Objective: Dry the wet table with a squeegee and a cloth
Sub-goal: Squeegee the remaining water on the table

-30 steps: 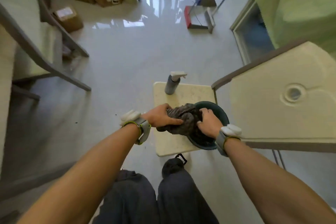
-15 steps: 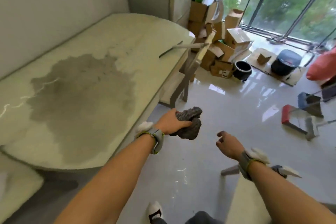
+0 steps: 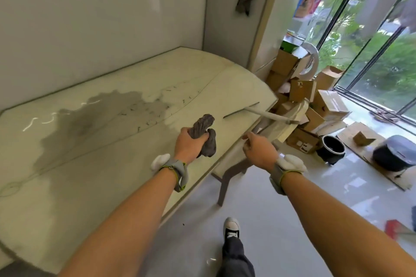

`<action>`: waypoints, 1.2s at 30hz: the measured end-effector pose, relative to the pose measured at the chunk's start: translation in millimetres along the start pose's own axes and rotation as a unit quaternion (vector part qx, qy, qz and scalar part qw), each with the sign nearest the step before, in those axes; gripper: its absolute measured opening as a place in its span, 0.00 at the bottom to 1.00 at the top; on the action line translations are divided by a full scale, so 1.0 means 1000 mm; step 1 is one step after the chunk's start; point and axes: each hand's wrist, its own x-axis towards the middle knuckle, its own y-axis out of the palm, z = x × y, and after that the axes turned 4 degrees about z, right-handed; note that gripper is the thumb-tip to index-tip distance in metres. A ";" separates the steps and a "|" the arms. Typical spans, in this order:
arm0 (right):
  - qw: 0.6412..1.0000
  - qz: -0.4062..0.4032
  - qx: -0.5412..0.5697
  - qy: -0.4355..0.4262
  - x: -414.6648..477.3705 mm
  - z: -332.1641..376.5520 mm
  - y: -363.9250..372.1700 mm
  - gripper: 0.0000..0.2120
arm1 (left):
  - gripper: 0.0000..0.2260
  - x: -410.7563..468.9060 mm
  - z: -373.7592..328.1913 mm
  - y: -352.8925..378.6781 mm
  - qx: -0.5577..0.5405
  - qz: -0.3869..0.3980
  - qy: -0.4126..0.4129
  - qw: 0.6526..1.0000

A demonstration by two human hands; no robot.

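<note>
Fingers [image 3: 201, 140] of the left hand [image 3: 188, 145] curl tight round the wadded grey cloth [image 3: 206, 122], held above the pale surface [image 3: 67, 186]. The right hand [image 3: 258, 150] hangs beside it, loosely curled, holding nothing. Beyond them the squeegee [image 3: 243, 110] lies at the surface's edge, and a wet patch [image 3: 101, 117] spreads to the left.

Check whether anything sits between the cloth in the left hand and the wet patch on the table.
Nothing visible does. Between the cloth, gripped by the left hand, and the wet patch lies only bare table with small dark specks. The squeegee lies to the right, off that path.
</note>
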 end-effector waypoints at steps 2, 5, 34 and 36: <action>0.999 0.004 -0.031 -0.023 0.052 -0.014 -0.016 0.18 | 0.21 0.040 -0.012 0.019 -0.007 -0.022 0.002 1.000; 0.995 0.031 -0.096 -0.023 0.122 -0.041 -0.039 0.20 | 0.20 0.098 -0.037 0.049 -0.027 -0.076 -0.004 0.997; 0.966 0.192 -0.166 -0.048 0.171 -0.127 -0.051 0.21 | 0.05 0.165 0.011 0.082 -0.008 -0.088 -0.150 0.985; 0.961 0.197 -0.178 -0.075 0.143 -0.106 -0.040 0.21 | 0.06 0.127 0.020 0.064 -0.004 -0.089 -0.133 0.987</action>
